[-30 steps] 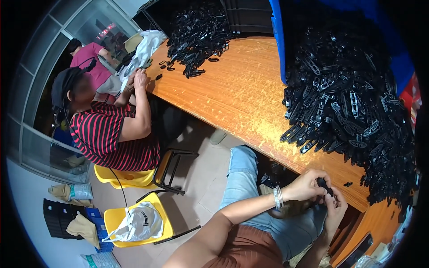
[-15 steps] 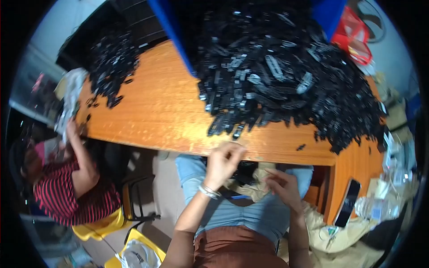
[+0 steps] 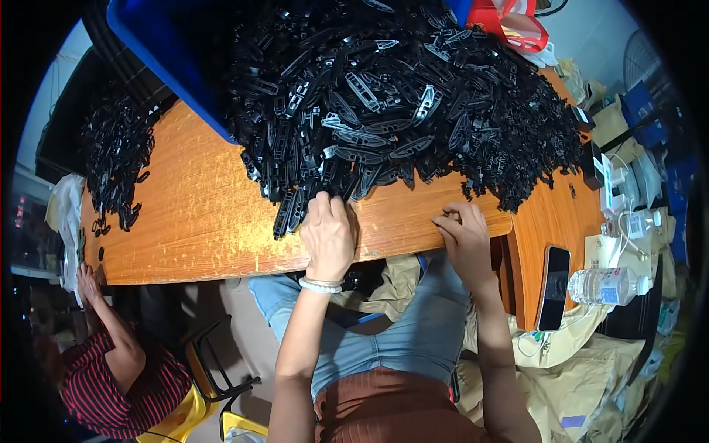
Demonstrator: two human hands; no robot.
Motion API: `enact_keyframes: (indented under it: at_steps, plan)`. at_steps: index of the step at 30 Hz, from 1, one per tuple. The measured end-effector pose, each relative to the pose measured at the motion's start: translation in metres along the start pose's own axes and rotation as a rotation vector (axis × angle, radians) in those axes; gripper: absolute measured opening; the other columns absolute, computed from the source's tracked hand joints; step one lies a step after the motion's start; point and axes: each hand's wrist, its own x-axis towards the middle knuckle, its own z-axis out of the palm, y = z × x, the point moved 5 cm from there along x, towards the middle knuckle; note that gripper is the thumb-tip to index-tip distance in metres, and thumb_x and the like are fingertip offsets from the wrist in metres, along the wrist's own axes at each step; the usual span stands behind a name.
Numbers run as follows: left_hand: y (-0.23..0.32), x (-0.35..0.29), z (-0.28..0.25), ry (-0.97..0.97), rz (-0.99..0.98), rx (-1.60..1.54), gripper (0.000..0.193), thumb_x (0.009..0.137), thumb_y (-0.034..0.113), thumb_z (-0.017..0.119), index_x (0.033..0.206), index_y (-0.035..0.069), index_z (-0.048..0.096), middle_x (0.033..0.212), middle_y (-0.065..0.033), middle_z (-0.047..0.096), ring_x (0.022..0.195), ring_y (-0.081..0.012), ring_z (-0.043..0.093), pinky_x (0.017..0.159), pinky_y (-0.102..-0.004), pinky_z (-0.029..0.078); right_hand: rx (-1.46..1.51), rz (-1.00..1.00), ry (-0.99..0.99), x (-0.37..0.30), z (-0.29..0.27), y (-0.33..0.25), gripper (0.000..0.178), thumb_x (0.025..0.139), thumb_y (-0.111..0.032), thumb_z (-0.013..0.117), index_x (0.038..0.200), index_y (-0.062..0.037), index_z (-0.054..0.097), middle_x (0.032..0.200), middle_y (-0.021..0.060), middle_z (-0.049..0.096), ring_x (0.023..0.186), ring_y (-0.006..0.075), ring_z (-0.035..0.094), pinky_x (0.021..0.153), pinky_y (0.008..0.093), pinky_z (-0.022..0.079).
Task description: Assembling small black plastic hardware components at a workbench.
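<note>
A large heap of black plastic pieces (image 3: 362,111), many long, slotted and pointed at the ends, spills from a blue bin (image 3: 173,81) onto the wooden table. At the heap's near edge my left hand (image 3: 329,240), a pale bracelet at its wrist, has its fingers curled down against the pieces. The fingertips are hidden, so what they grip does not show. Over the table's front edge, to the right, my right hand (image 3: 467,240) is closed, thumb and fingers drawn together. Anything between them is too small to make out. Smaller black parts (image 3: 509,155) lie in the heap's right side.
A phone (image 3: 554,288) lies on the table's right part beside a clear plastic bottle (image 3: 602,286). Brown paper bags (image 3: 569,376) lie below. At far left, a person in a striped top (image 3: 122,380) sits by another black pile (image 3: 118,159). A red bag (image 3: 521,29) is behind.
The view has shifted, with the table reaching lower in it. My left hand has moved forward to the heap's edge, and my right hand has risen from my lap to the table edge.
</note>
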Motion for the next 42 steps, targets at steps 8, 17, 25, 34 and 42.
enact_keyframes:
  at_steps: [8, 17, 25, 34, 42]
  plan:
    - [0.017, -0.04, -0.019, -0.012, 0.144, -0.187, 0.016, 0.075, 0.001, 0.066, 0.089, -0.001, 0.058, 0.072, -0.0105, 0.049, 0.061, -0.0255, 0.053, 0.047, -0.0346, 0.041, 0.42, 0.143, 0.076, -0.007, 0.01, 0.004, 0.014, 0.081, 0.005, 0.057, 0.094, 0.0036, 0.061, 0.088, 0.0109, 0.058, 0.076, 0.0188, 0.057, 0.064, 0.0275, 0.046]
    - [0.015, -0.042, -0.022, 0.064, 0.03, -0.397, 0.019, 0.074, 0.01, 0.072, 0.084, 0.002, 0.058, 0.076, -0.0104, 0.054, 0.06, -0.0247, 0.055, 0.049, -0.0336, 0.042, 1.166, 0.619, 0.045, -0.023, 0.046, -0.008, 0.015, 0.086, 0.005, 0.054, 0.101, 0.009, 0.057, 0.086, 0.0169, 0.065, 0.081, 0.0172, 0.066, 0.073, 0.0237, 0.053]
    - [0.003, -0.041, -0.021, 0.054, -0.186, -0.387, 0.02, 0.075, 0.005, 0.069, 0.091, -0.001, 0.058, 0.076, -0.0075, 0.056, 0.061, -0.0175, 0.055, 0.052, -0.0295, 0.041, 1.045, 0.524, 0.04, -0.024, 0.035, -0.012, 0.013, 0.085, 0.003, 0.057, 0.097, 0.0041, 0.061, 0.083, 0.0085, 0.063, 0.075, 0.014, 0.062, 0.064, 0.0223, 0.049]
    - [0.043, -0.064, -0.018, -0.111, -0.601, -1.34, 0.046, 0.077, -0.006, 0.066, 0.12, -0.001, 0.05, 0.079, -0.0039, 0.062, 0.067, -0.0048, 0.054, 0.066, -0.0201, 0.048, 1.066, 0.607, 0.052, -0.019, 0.029, -0.048, 0.009, 0.085, -0.001, 0.06, 0.092, 0.0033, 0.063, 0.085, 0.0044, 0.063, 0.074, 0.0079, 0.058, 0.067, 0.0206, 0.045]
    - [0.03, -0.065, -0.01, -0.394, -0.672, -1.384, 0.029, 0.078, -0.004, 0.068, 0.105, -0.005, 0.058, 0.076, -0.0059, 0.065, 0.07, -0.0091, 0.064, 0.062, -0.0175, 0.052, 0.842, 0.387, -0.119, -0.015, 0.02, -0.056, 0.011, 0.08, 0.007, 0.058, 0.09, 0.0036, 0.062, 0.088, 0.0073, 0.06, 0.079, 0.0113, 0.057, 0.069, 0.024, 0.045]
